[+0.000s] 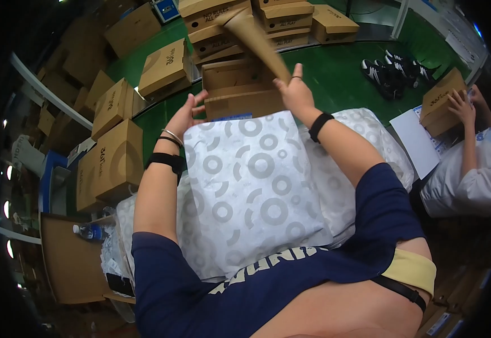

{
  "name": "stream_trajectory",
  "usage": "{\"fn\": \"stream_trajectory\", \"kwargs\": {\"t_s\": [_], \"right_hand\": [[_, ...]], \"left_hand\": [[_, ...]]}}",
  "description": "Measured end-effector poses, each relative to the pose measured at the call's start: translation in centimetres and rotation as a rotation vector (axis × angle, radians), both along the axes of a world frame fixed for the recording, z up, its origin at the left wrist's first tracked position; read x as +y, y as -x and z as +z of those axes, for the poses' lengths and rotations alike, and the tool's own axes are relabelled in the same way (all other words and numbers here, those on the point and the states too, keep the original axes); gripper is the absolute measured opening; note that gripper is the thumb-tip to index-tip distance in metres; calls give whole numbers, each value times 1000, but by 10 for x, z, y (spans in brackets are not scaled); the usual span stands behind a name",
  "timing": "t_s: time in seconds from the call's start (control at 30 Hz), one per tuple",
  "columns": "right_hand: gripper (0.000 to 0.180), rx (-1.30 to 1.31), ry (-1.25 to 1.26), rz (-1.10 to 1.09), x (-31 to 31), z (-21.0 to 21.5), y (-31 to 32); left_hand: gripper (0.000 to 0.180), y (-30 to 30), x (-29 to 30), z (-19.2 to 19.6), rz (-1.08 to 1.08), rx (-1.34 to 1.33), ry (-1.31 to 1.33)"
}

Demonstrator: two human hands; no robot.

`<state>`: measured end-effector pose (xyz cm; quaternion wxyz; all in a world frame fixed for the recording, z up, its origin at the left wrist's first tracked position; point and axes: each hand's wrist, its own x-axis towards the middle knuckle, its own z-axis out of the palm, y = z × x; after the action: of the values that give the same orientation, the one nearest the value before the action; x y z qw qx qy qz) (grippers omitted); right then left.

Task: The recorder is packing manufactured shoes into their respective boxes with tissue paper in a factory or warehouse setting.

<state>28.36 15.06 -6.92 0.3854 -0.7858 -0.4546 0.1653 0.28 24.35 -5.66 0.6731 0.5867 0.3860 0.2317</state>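
Note:
An open cardboard shoe box stands on the green table in front of me, its dark inside partly visible. My right hand grips the edge of its brown lid, which is raised at a slant and blurred by motion. Fingers apart, my left hand is at the left side of the box; whether it touches the cardboard is hard to tell. Between my forearms lies white wrapping paper printed with grey rings, covering the near part of the box's front.
Closed shoe boxes line the left side, with more stacked at the back. Black-and-white shoes stand at the right on the green table. There a co-worker's hands hold another box. A water bottle lies at left.

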Motion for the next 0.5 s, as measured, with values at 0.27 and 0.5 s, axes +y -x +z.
{"fn": "stream_trajectory", "kwargs": {"t_s": [0.27, 0.5], "right_hand": [[73, 1081, 191, -83, -45, -50, -17], [78, 877, 363, 444, -171, 14, 1]], "left_hand": [[69, 59, -43, -44, 447, 165, 291], [93, 14, -226, 34, 71, 361, -833]]}}
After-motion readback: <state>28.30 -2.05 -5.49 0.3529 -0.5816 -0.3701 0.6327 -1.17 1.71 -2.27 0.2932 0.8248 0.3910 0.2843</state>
